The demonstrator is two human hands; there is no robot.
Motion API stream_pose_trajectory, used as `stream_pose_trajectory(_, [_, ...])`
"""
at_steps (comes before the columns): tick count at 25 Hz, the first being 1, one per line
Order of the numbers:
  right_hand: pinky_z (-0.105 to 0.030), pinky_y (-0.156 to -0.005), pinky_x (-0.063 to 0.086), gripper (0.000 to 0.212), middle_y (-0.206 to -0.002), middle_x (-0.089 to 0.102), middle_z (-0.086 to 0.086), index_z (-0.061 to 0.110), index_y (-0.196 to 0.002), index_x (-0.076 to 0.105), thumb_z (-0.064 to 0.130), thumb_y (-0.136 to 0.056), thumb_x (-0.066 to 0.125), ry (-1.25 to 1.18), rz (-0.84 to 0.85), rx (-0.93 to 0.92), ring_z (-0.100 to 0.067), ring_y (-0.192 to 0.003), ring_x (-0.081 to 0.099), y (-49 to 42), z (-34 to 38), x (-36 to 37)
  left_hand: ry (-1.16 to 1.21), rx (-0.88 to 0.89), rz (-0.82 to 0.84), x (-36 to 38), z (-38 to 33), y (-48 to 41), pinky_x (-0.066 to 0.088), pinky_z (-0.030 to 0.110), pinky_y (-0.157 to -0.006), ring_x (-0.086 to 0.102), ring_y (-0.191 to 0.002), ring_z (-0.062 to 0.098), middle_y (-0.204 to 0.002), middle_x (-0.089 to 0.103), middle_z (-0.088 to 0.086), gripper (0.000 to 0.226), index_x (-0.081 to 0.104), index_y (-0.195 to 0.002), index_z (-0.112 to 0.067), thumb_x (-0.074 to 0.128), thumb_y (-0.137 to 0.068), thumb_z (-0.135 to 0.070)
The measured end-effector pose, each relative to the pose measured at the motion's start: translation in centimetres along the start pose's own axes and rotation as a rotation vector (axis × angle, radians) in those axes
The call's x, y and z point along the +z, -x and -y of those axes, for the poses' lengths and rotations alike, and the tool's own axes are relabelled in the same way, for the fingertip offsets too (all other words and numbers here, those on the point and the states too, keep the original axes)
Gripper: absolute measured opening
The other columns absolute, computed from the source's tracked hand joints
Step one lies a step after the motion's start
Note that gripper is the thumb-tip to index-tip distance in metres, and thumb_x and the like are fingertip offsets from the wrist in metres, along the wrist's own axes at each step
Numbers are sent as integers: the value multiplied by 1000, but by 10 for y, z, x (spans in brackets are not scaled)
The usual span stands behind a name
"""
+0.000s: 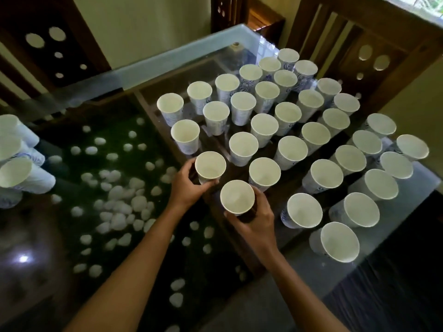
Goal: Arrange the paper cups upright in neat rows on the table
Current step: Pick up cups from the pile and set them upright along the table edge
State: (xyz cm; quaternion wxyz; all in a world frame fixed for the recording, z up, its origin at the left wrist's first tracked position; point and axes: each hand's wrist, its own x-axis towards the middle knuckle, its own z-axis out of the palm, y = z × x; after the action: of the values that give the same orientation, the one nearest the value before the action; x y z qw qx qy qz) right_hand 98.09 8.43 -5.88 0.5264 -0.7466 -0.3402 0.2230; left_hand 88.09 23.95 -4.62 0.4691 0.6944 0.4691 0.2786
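Cups (264, 127) stand upright in slanting rows across the right half of a glass table (167, 59). Left hand (188, 185) curls its fingers round the side of one cup (210, 167) at the near-left end of the rows; right hand (257, 218) grips another cup (237, 197) just beside it, nearer the person. A few spare cups (16, 172) cluster at the table's left edge, well apart. White pebbles (119, 200) show under the glass

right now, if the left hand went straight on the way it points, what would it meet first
Most likely the next upright cup, just beyond the held cup that the left hand grips, up and to the right in the picture. Depth is hard to judge, so it might slip past.
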Motion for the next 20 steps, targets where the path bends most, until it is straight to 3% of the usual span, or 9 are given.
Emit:
stream_pose_trajectory(7, [-38, -101, 44, 76, -130, 53, -2, 16, -129, 46, 22, -64, 85, 51, -2, 18, -13, -121, 48, -1, -9, -1, 34, -47, 17, 8, 13, 3, 45, 34, -99, 54, -115, 11, -123, 56, -6, 73, 49, -127, -21, 84, -63, -19])
stream_pose_trajectory(15, [-43, -103, 43, 88, -142, 42, -3, 16, -141, 34, 35, -69, 80, 135, 1, 60, -17, -130, 43, 39, -7, -6, -14, -83, -1, -28, 13, 51, 36, 24, -101, 43, -128, 16, -140, 45, 5, 76, 40, -137, -15, 78, -71, -12])
stream_pose_trajectory(20, [-36, -96, 49, 75, -128, 49, 3, 14, -135, 43, 27, -71, 80, 152, -32, 32, -15, -116, 53, 81, 11, 8, -44, -79, -18, -71, 24, 95, 38, 34, -105, 43, -128, 16, -139, 46, 5, 70, 42, -134, -14, 75, -73, -13])
